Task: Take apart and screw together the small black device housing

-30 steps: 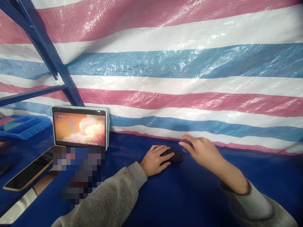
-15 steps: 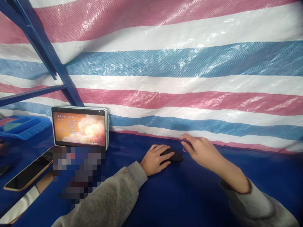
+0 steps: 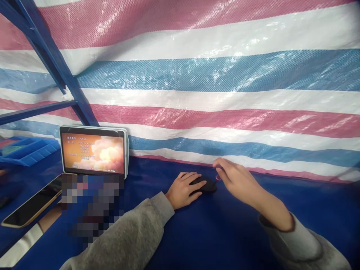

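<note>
My left hand [image 3: 184, 190] lies over a black computer mouse [image 3: 208, 185] on the blue tabletop, its fingers gripping the near end and side. A small screwdriver [image 3: 217, 177] with a reddish-purple handle is pinched in my right hand [image 3: 232, 176]. The screwdriver's thin shaft points down at the right end of the mouse and seems to touch it. My fingers hide most of the handle, and whatever lies under the tip is too small to make out.
To the left a tablet [image 3: 94, 153] stands upright, showing an orange sky picture. A phone [image 3: 36, 202] is in front of it, with another person's arm [image 3: 50, 217] below. A blue tray [image 3: 33, 152] sits farther left. Striped sheeting [image 3: 213, 75] hangs behind the table, beside a blue metal frame [image 3: 56, 56].
The view has shifted very slightly. My right hand and the screwdriver have moved a little at the mouse's end; my left hand stays on the mouse.
</note>
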`<state>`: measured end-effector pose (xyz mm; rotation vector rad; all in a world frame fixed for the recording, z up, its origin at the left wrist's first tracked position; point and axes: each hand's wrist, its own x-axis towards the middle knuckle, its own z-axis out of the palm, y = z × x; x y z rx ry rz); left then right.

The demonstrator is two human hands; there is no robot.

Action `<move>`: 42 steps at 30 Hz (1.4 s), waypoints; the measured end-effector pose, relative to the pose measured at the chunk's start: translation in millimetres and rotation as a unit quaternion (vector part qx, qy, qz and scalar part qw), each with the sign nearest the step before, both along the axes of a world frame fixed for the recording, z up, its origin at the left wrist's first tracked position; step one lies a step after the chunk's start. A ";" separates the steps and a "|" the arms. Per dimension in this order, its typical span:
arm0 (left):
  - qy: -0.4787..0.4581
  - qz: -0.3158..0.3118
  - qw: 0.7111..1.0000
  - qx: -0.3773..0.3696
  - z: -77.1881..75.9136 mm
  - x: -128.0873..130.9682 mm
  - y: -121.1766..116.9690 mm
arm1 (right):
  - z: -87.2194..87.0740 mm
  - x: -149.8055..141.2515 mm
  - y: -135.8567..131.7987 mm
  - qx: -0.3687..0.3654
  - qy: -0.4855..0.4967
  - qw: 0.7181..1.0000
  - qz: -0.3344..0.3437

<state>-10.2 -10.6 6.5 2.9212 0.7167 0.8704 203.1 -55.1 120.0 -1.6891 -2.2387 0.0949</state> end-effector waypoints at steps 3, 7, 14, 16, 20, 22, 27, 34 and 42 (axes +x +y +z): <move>0.000 0.000 1.000 -0.002 0.3 -0.2 -0.4 | -0.7 1.3 1.3 0.007 -0.003 1.000 0.015; 0.002 -0.001 1.000 0.002 0.7 -0.4 -0.2 | -0.3 2.1 2.8 0.009 -0.015 1.000 -0.013; 0.003 0.002 1.000 0.001 0.3 -1.1 -0.2 | 2.5 0.3 -0.5 -0.010 -0.036 0.999 -0.031; 0.003 0.003 1.000 0.001 0.0 -1.0 -0.1 | 1.8 1.6 -0.8 -0.001 -0.021 1.000 -0.010; 0.005 0.002 1.000 0.000 -1.2 -0.6 0.2 | -2.4 2.9 1.4 0.030 -0.029 0.999 0.015; 0.004 0.002 1.000 -0.001 -1.5 -0.5 0.2 | -3.5 2.4 2.5 0.040 -0.047 0.998 -0.004; 0.000 0.000 1.000 -0.008 -0.8 -0.9 0.3 | 1.6 0.9 0.3 -0.003 -0.046 0.999 -0.028; 0.000 0.000 1.000 -0.006 0.1 -0.8 0.2 | 2.5 -0.8 0.4 -0.007 -0.042 0.999 -0.026; -0.003 0.002 1.000 -0.003 -0.4 -1.2 0.5 | 0.4 2.2 1.0 0.017 -0.021 1.000 -0.003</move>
